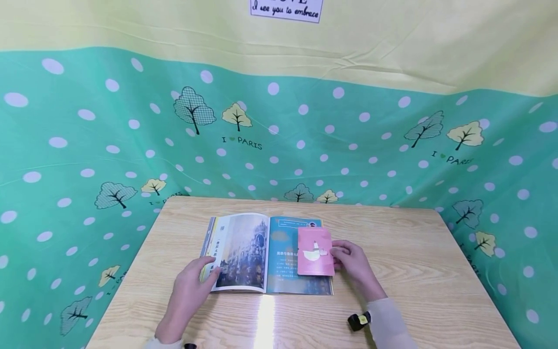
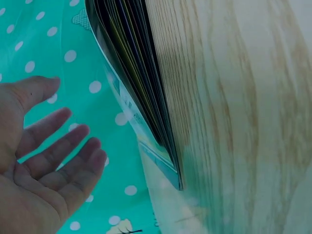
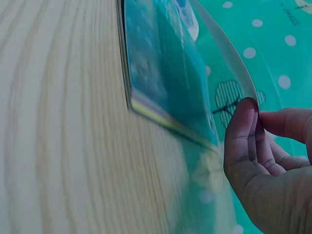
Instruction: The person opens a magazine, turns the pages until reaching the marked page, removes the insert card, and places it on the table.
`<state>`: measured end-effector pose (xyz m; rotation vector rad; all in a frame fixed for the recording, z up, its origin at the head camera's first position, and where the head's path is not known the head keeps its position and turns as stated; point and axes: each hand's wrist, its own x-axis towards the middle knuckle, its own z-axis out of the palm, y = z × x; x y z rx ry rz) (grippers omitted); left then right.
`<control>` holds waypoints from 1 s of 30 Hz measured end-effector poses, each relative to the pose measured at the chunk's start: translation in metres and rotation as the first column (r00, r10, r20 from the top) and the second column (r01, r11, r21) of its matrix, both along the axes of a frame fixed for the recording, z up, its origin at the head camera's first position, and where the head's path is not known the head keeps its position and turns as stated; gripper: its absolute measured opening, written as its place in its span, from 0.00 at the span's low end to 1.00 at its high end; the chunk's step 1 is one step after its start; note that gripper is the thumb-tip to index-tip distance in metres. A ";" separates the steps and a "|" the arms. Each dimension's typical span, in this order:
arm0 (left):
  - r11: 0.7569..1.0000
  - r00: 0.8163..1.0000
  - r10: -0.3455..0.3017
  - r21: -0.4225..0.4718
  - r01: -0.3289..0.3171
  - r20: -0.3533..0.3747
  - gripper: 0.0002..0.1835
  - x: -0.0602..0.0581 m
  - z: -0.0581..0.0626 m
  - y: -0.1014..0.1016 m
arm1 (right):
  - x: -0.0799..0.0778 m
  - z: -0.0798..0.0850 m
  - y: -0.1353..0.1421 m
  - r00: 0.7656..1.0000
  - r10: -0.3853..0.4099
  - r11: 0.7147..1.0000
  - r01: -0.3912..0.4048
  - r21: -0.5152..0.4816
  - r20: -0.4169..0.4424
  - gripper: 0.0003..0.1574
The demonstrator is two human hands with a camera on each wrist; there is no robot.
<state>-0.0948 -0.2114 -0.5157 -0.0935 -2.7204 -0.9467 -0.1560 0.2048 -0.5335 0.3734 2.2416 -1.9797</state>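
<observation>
An open book [image 1: 240, 252] lies on the wooden table, with a cathedral picture on its left page and blue on its right page. My right hand [image 1: 355, 265] pinches the right edge of a pink card [image 1: 315, 245] with a white shape on it, between thumb and fingers. The card is raised above the right page and covers part of its text. In the right wrist view the card [image 3: 233, 53] looks thin and slightly bowed. My left hand [image 1: 192, 287] is at the book's left edge; the left wrist view shows its fingers [image 2: 56, 151] loosely spread, holding nothing.
The light wooden table [image 1: 392, 232] extends around the book, with a bright glare strip below it. Green polka-dot cloth [image 1: 301, 126] printed with trees hangs behind and at both sides. A small black device [image 1: 358, 321] sits at my right wrist.
</observation>
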 end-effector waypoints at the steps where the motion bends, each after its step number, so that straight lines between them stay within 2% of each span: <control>1: 1.000 1.000 -0.014 -0.013 0.014 -0.026 0.19 0.000 -0.001 0.001 | 0.001 0.000 0.004 1.000 0.002 1.000 -0.002 -0.003 -0.004 0.18; 6: 0.995 0.983 -0.080 -0.076 0.068 -0.165 0.19 -0.002 -0.004 0.003 | 0.005 0.000 0.027 1.000 -0.011 1.000 0.011 0.018 -0.004 0.19; 10: 0.990 0.971 -0.110 -0.108 0.089 -0.213 0.19 -0.003 -0.005 0.003 | 0.009 0.003 0.047 1.000 -0.018 0.999 0.018 0.046 -0.001 0.20; 20: 0.982 0.953 -0.146 -0.152 0.109 -0.264 0.20 -0.005 -0.007 0.002 | 0.018 0.008 0.092 0.999 -0.028 0.987 0.025 0.157 0.019 0.24; 30: 0.981 0.958 -0.139 -0.169 0.098 -0.249 0.20 -0.007 -0.007 0.004 | 0.025 0.002 0.123 1.000 -0.010 0.966 0.003 0.260 0.026 0.24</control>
